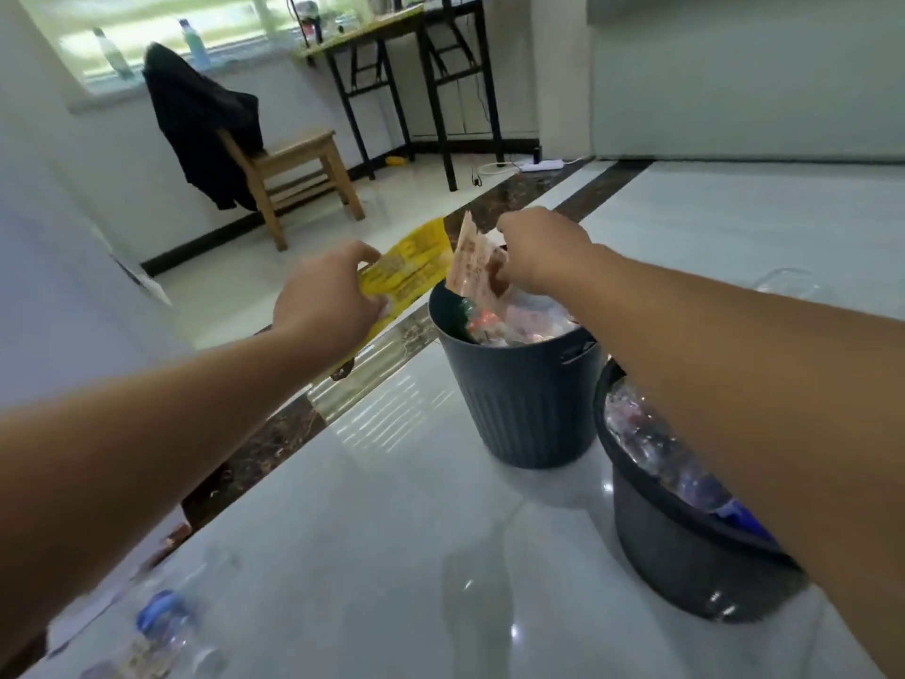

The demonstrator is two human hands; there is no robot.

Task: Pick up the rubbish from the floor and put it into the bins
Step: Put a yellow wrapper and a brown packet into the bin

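Both bare forearms extend forward from the lower corners of the view and converge toward the centre. The left arm enters from the lower left and rises diagonally; the wrist is straight. The left hand [325,298] is presented back-up, with the fingers curled and the thumb pressed down, pinching a flat item at its near edge. The right arm enters from the right edge and runs up and to the left. The right hand [541,249] sits slightly higher and farther than the left, wrist flexed downward, fingers bunched and pointing down in a closed pinch grip. The two hands are near each other without touching.
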